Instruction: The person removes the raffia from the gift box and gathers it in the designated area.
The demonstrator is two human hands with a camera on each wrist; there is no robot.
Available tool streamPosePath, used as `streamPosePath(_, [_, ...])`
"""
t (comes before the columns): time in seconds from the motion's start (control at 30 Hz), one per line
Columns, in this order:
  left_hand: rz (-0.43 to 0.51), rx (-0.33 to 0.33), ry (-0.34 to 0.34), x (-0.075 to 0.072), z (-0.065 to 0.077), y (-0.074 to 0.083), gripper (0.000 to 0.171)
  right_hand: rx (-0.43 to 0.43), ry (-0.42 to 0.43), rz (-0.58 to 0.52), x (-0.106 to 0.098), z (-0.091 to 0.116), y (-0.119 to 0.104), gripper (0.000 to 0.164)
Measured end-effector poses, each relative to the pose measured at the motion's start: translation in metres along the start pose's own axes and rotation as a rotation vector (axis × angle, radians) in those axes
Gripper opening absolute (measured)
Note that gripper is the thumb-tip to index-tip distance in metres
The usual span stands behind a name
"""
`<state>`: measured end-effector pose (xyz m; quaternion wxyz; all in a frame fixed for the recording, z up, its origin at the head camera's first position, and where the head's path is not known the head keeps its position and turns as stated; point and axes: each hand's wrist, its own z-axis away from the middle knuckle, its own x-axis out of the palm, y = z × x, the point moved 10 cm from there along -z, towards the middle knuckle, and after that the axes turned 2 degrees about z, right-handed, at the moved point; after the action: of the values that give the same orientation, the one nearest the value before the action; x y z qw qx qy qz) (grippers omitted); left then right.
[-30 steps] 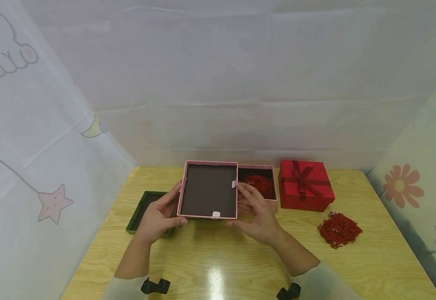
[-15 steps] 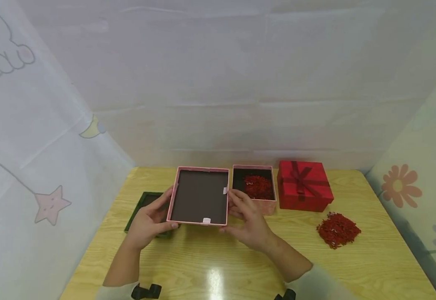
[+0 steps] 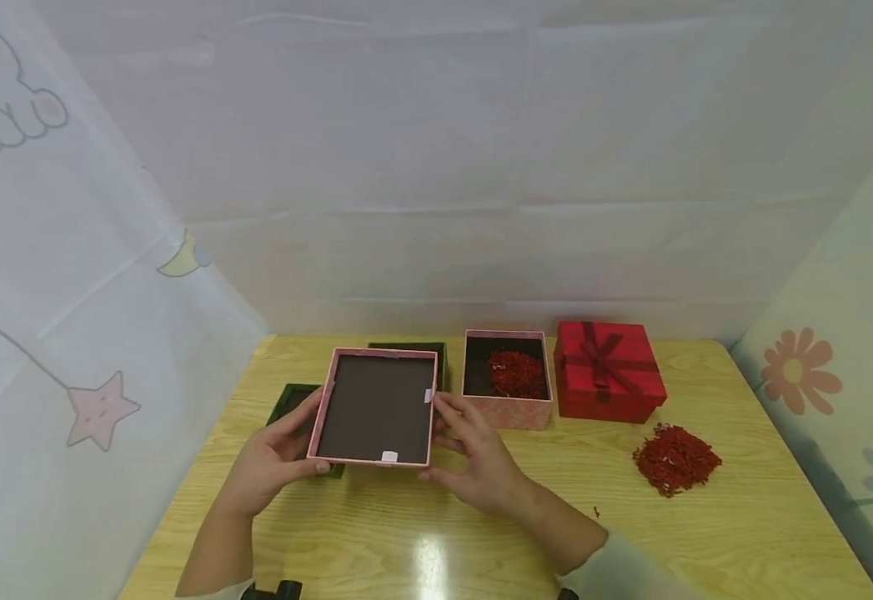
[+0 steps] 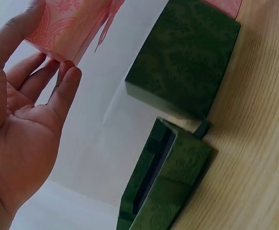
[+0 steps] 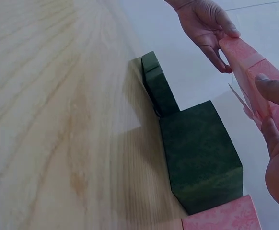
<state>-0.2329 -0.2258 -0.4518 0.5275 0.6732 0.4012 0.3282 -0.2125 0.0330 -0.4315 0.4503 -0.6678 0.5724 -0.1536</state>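
Note:
A pink box lid (image 3: pixel 376 408) is held up over the table, its dark inside turned toward me. My left hand (image 3: pixel 259 471) grips its left side, thumb at the near corner. On the opposite side, my right hand (image 3: pixel 481 458) pinches the edge between thumb and fingers. Pink ribbon hangs from the lid's patterned outside in the left wrist view. Behind the lid stands a green box (image 4: pixel 182 57), mostly hidden from the head view. The green lid (image 4: pixel 178 177) lies left of it, partly covered by my left hand in the head view.
An open pink box (image 3: pixel 511 412) containing red paper shreds (image 3: pixel 517 375) stands right of the green box. Beside it sits a red gift box (image 3: pixel 609 371) with a dark ribbon bow. A heap of red shreds (image 3: pixel 676 460) lies on the wooden table (image 3: pixel 556 550) at right.
Both hands have carried the pink lid left and slightly nearer to me. The open pink box is now fully uncovered, and the green box's back edge shows behind the lid.

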Motion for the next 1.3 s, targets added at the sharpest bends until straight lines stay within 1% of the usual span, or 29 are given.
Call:
streamPosePath(0.13, [0.004, -0.044, 0.009, -0.006, 0.009, -0.003, 0.095, -0.012, 0.002, 0.002, 0.007, -0.002, -0.014, 0.093])
streamPosePath(0.17, [-0.001, -0.047, 0.010, -0.008, 0.012, -0.004, 0.095, 0.001, -0.003, -0.008, 0.010, -0.002, -0.014, 0.093])
streamPosePath(0.27, [-0.009, -0.047, 0.010, -0.014, 0.022, -0.005, 0.094, 0.016, -0.032, -0.038, 0.021, 0.001, -0.004, 0.093])
streamPosePath(0.37, [-0.020, -0.026, 0.005, -0.020, 0.031, -0.003, 0.092, 0.026, -0.064, -0.056, 0.032, 0.004, 0.004, 0.092])
streamPosePath(0.5, [-0.034, 0.018, -0.001, -0.026, 0.040, 0.003, 0.091, 0.022, -0.097, -0.075, 0.043, 0.005, 0.004, 0.090])
streamPosePath(0.6, [-0.041, 0.024, 0.003, -0.030, 0.045, 0.007, 0.090, 0.028, -0.116, -0.080, 0.049, 0.005, 0.004, 0.089])
streamPosePath(0.8, [-0.041, -0.021, 0.024, -0.037, 0.055, 0.006, 0.090, 0.045, -0.111, -0.046, 0.059, 0.007, 0.004, 0.085])
streamPosePath(0.83, [-0.036, -0.021, 0.022, -0.037, 0.057, 0.006, 0.089, 0.045, -0.109, -0.031, 0.061, 0.007, 0.005, 0.085])
streamPosePath(0.97, [0.018, -0.024, 0.006, -0.039, 0.064, 0.005, 0.088, 0.038, -0.105, 0.011, 0.068, 0.009, 0.004, 0.084])
streamPosePath(1.1, [0.078, -0.021, -0.030, -0.040, 0.071, 0.004, 0.086, 0.032, -0.115, 0.049, 0.076, 0.011, 0.003, 0.082])
streamPosePath(1.23, [0.100, -0.021, -0.051, -0.042, 0.078, 0.002, 0.085, 0.030, -0.117, 0.093, 0.083, 0.014, 0.002, 0.081])
streamPosePath(1.3, [0.102, -0.033, -0.044, -0.044, 0.082, 0.000, 0.085, 0.029, -0.116, 0.104, 0.086, 0.015, 0.002, 0.081])
